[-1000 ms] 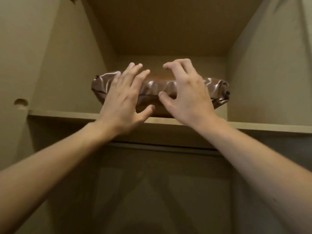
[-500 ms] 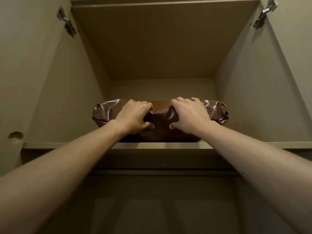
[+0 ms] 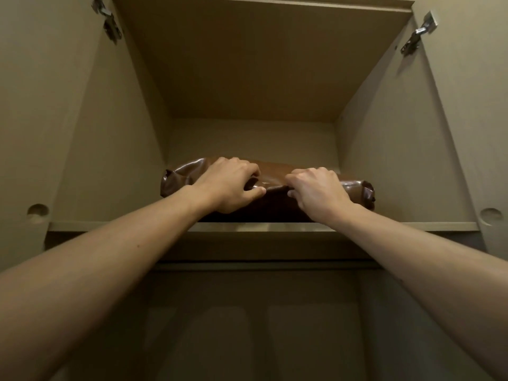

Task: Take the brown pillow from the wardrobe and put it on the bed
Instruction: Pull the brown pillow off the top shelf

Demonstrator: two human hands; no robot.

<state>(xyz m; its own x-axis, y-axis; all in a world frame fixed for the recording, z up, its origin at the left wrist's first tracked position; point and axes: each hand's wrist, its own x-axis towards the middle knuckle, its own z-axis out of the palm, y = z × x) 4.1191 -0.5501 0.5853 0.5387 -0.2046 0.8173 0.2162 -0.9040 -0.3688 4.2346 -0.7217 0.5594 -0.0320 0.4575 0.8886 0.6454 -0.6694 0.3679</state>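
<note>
A shiny brown pillow (image 3: 275,204) lies across the upper shelf (image 3: 123,226) of the open wardrobe, its long side facing me. My left hand (image 3: 231,188) grips the pillow's front top edge left of centre, fingers curled into the fabric. My right hand (image 3: 319,192) pinches the same edge right of centre. Both arms reach up from below. The pillow's wrinkled ends stick out on either side of my hands. The bed is out of view.
The wardrobe compartment has beige side walls, a back panel and a top panel (image 3: 261,64). Both doors stand open, with metal hinges at upper left (image 3: 110,23) and upper right (image 3: 415,37). A dark lower compartment (image 3: 255,325) lies under the shelf.
A second ago my hands hovered open in front of the pillow; they have since closed on its front edge. My view has tilted upward, showing more of the compartment's top.
</note>
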